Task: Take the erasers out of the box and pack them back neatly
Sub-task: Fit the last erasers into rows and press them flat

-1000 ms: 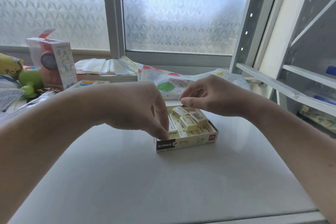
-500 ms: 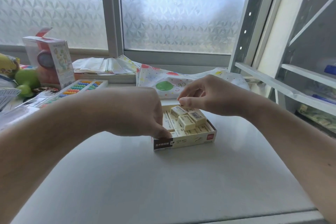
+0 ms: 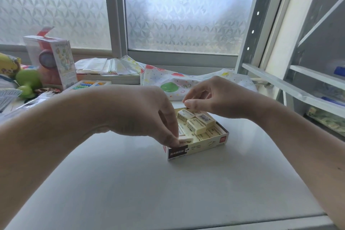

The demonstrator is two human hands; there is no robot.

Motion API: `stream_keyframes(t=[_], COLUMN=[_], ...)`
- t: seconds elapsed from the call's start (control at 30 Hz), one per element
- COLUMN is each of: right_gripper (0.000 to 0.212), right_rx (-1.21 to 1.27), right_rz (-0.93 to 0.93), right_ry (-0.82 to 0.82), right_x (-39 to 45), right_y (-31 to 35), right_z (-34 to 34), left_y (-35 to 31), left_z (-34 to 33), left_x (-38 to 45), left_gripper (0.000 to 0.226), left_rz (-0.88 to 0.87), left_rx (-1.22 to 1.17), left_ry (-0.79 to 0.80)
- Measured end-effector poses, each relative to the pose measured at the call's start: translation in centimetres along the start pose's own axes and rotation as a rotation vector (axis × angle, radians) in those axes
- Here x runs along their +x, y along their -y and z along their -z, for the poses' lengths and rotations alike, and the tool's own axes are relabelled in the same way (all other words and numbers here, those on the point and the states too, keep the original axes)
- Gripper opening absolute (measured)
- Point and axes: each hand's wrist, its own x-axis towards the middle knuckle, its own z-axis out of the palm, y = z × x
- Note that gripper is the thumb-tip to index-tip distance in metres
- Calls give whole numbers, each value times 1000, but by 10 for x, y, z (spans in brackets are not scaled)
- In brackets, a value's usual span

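Left hand (image 3: 149, 115) since half second ago: fingers lifted slightly, now pinch pale eraser (image 3: 185, 139) at near-left corner of box (image 3: 203, 146). Right hand (image 3: 214, 99) unchanged above far edge of box, thumb and forefinger together; whether they hold anything, cannot tell. Box at frame centre on white table (image 3: 168, 192); loose erasers (image 3: 196, 121) heaped inside. Toy carton (image 3: 56, 61) at upper left.

erasers (image 3: 196, 124) in box (image 3: 205, 146) on table (image 3: 168, 192), hands above, clutter behind left
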Motion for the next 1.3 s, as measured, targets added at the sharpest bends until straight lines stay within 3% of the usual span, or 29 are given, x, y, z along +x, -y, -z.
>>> stream_keyframes(t=[0.13,0.3,0.57,0.8,0.93,1.07,1.3], right_gripper=[15,15,14,15,16,16,16], right_rx=[0,-8,11,12,14,16,16], right_rz=[-4,-9,-14,-25,-26,-30,-31], right_ry=[-4,6,2,6,17,14,15], right_x=[0,0,-1,-1,-1,-1,-1], right_y=[0,2,2,2,3,3,2], right_z=[0,0,-2,0,-1,-1,-1], left_y=[0,8,17,9,1,-5,-4], left_z=[-5,5,-8,-9,1,1,-2], left_x=[1,7,22,13,1,-4,-3], left_gripper=[13,9,9,22,27,19,13], left_rz=[-50,-95,-81,-103,-196,-208,-222], left_rx=[-109,-203,-53,7,-62,-3,5], left_ry=[-20,-181,-288,-269,-160,-74,-105])
